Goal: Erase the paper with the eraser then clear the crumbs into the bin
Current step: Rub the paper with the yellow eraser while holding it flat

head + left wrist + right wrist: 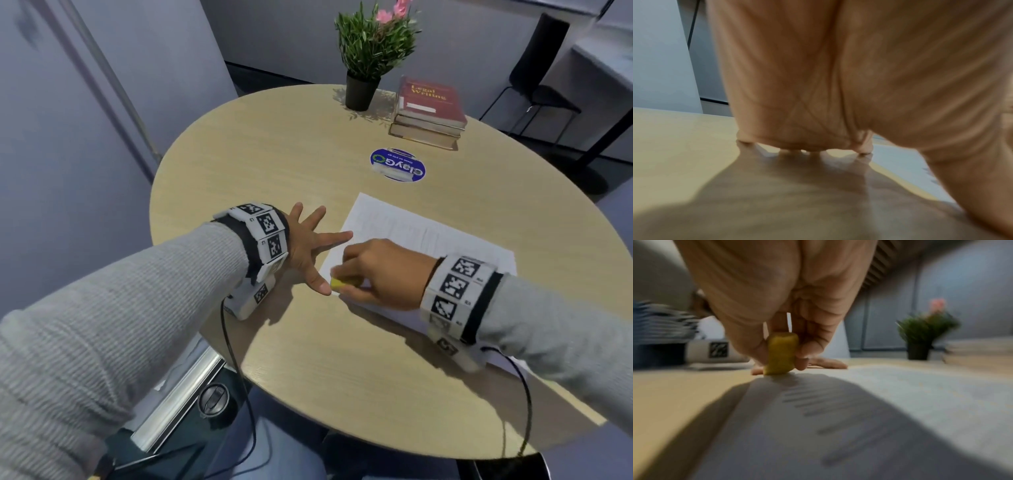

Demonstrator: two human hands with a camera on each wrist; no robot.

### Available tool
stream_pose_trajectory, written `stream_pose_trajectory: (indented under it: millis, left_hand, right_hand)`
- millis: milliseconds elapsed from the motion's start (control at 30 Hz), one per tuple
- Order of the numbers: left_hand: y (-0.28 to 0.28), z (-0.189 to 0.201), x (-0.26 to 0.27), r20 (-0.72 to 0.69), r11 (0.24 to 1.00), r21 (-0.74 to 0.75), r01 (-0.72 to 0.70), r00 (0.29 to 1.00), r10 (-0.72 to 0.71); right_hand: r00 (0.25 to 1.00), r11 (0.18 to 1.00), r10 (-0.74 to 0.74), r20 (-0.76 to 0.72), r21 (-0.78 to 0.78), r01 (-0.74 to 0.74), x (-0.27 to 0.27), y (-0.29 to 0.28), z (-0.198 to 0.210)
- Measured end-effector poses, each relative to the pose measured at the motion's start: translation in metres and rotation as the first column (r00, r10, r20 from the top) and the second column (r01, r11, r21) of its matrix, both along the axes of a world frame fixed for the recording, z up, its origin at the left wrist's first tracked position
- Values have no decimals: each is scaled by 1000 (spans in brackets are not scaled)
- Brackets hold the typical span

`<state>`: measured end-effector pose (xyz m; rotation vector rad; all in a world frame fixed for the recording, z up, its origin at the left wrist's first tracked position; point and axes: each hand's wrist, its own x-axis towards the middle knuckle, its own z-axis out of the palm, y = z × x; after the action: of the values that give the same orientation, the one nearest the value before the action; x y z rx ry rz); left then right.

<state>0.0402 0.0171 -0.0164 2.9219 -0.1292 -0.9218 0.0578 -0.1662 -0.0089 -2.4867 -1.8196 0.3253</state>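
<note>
A white sheet of paper (421,236) with faint printed lines lies on the round wooden table (267,161). My right hand (376,270) pinches a yellow eraser (342,283) between thumb and fingers, its lower end touching the paper's near left corner. In the right wrist view the eraser (781,353) stands upright on the paper (900,402). My left hand (308,243) lies flat with fingers spread, index finger and thumb pressing on the paper's left edge. The left wrist view shows the palm (838,73) above the table, fingertips down.
A potted plant (370,58) with pink flowers and a stack of books (430,109) stand at the table's far side. A blue round sticker (397,165) lies mid-table. A dark bin with a metal rim (178,387) sits below the table's left edge. A black chair (537,78) stands far right.
</note>
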Motion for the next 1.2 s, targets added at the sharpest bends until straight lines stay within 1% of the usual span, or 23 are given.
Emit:
stream_pose_trajectory:
  millis: [33, 100, 133, 167, 267, 300, 367, 433, 467, 500, 533, 567, 600, 667, 700, 733, 833, 867, 967, 1000, 1100, 1133, 1200]
  left_hand:
    - [0, 0, 0, 5, 1000, -6, -2, 1000, 2]
    - [-1, 0, -2, 25, 1000, -4, 6, 1000, -5]
    - [-2, 0, -3, 30, 1000, 1, 10, 999, -10]
    - [-2, 0, -3, 28, 1000, 1, 10, 1000, -10]
    - [0, 0, -1, 5, 1000, 3, 7, 1000, -7]
    - [1, 0, 0, -1, 1000, 5, 7, 1000, -6]
    - [0, 2, 0, -8, 1000, 3, 13, 1000, -13]
    - [0, 2, 0, -8, 1000, 2, 20, 1000, -20]
    - [0, 2, -1, -7, 1000, -5, 19, 1000, -19]
    - [1, 2, -1, -7, 1000, -11, 15, 1000, -15]
    - [2, 1, 0, -6, 1000, -16, 10, 1000, -10]
    - [2, 0, -1, -5, 1000, -19, 7, 1000, -7]
    - [2, -1, -1, 1, 1000, -21, 5, 1000, -5]
    - [1, -2, -1, 23, 1000, -18, 14, 1000, -14]
    - [1, -2, -1, 29, 1000, -16, 18, 999, -17]
    - [1, -2, -1, 27, 1000, -15, 17, 999, -17]
    - [2, -1, 0, 9, 1000, -6, 14, 1000, -14]
    - [2, -1, 0, 11, 1000, -7, 14, 1000, -14]
    - [0, 0, -1, 8, 1000, -6, 18, 1000, -18]
    - [0, 0, -1, 9, 1000, -5, 20, 1000, -20]
    - [1, 2, 0, 1, 1000, -1, 24, 1000, -24]
    - [2, 1, 0, -7, 1000, -4, 20, 1000, -20]
    - [1, 1, 0, -7, 1000, -20, 16, 1000, -16]
  right_hand:
    - [1000, 1000, -17, 2, -21, 17, 3, 1, 2]
    - [988, 989, -145, 43, -6, 146, 24, 3, 10]
    - [983, 985, -172, 60, 8, 172, 29, 2, 11]
    - [985, 987, -163, 61, 21, 162, 28, 1, 10]
    - [1000, 1000, 20, 3, 2, -20, 0, 1, 3]
    - [1000, 1000, 20, 0, -24, -20, 0, 2, 2]
    - [993, 994, -110, 48, -16, 111, 20, 4, 8]
    - [980, 984, -176, 97, 12, 176, 31, 1, 10]
    - [984, 988, -153, 87, 29, 151, 26, 1, 8]
    - [994, 996, -90, 69, 33, 88, 14, 2, 6]
    - [999, 999, -20, 27, 26, 19, 1, 1, 5]
    - [1000, 1000, 11, -10, -1, -11, -6, -1, 3]
    - [1000, 1000, 1, -11, -11, -1, -4, 0, 4]
    - [991, 992, -125, 45, 0, 125, 17, 3, 11]
    - [986, 988, -153, 66, 8, 153, 23, 2, 12]
    - [986, 988, -151, 72, 23, 150, 24, 2, 10]
    - [1000, 1000, -1, 18, 23, 0, 0, 2, 0]
    - [1000, 1000, 0, 10, 6, 0, 1, 2, -1]
    - [987, 989, -150, 66, 7, 149, 22, 4, 9]
    - [986, 989, -147, 79, 19, 146, 22, 3, 9]
    - [999, 1000, 15, 36, 11, -16, -2, 2, 1]
    - [999, 1000, 26, 24, -10, -26, -2, 1, 0]
    - [994, 996, -91, 56, -14, 92, 13, 4, 7]
